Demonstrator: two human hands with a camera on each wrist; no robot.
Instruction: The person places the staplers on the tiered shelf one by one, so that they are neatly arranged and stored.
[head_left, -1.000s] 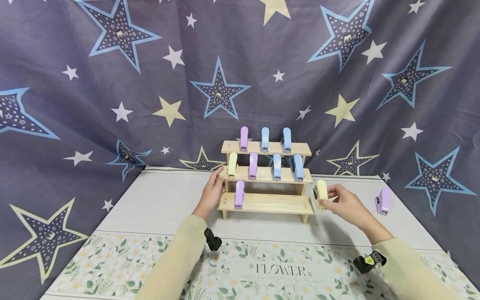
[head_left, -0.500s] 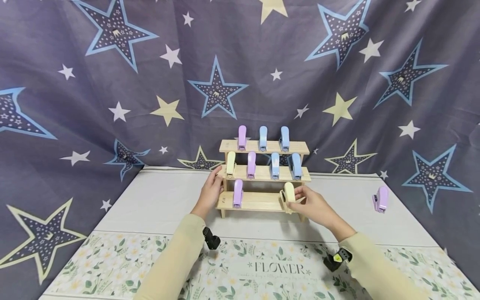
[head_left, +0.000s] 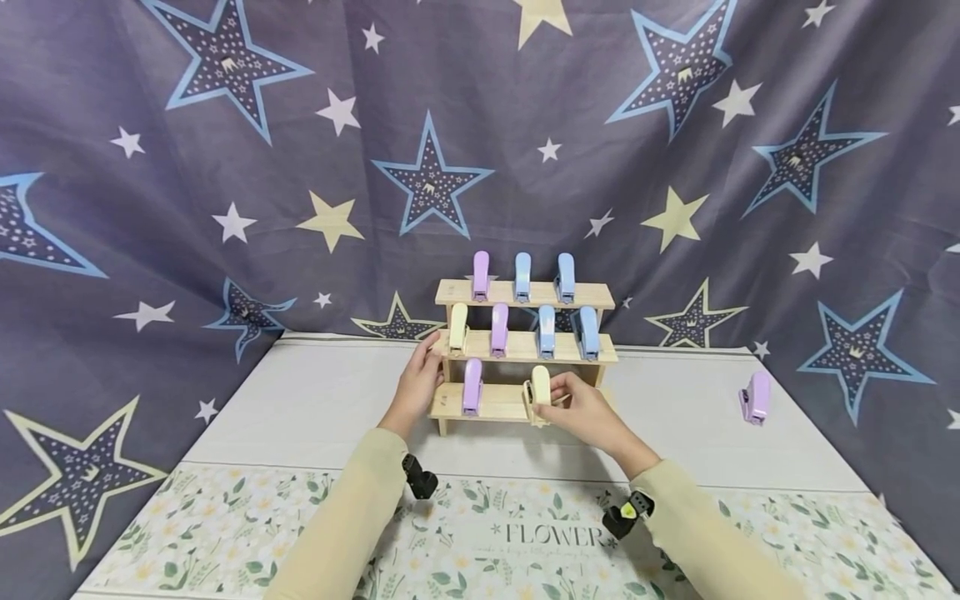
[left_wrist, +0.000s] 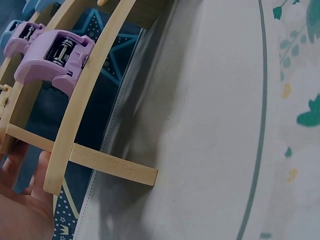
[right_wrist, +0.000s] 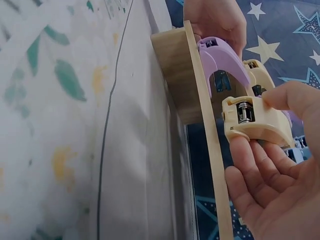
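My right hand (head_left: 592,410) pinches a pale yellow stapler (head_left: 539,395) between thumb and fingers. It is upright at the bottom shelf, right of a purple stapler (head_left: 472,387); whether its base touches the board I cannot tell. In the right wrist view the yellow stapler (right_wrist: 257,120) shows its front end, with the thumb on one side and fingers on the other. My left hand (head_left: 417,385) holds the left end of the three-step wooden rack (head_left: 495,402). In the left wrist view its fingertips (left_wrist: 41,167) are partly hidden behind the wood.
The middle shelf bears a yellow stapler (head_left: 457,330), a purple stapler (head_left: 499,330) and two blue staplers (head_left: 546,332). On top stand a purple stapler (head_left: 481,276) and two blue ones. Another purple stapler (head_left: 756,398) stands on the white table at right. A star-patterned curtain (head_left: 337,275) hangs behind.
My right hand has carried the yellow stapler leftward, from beside the rack's right end to the middle of the bottom shelf. The left hand stays at the rack's left end.
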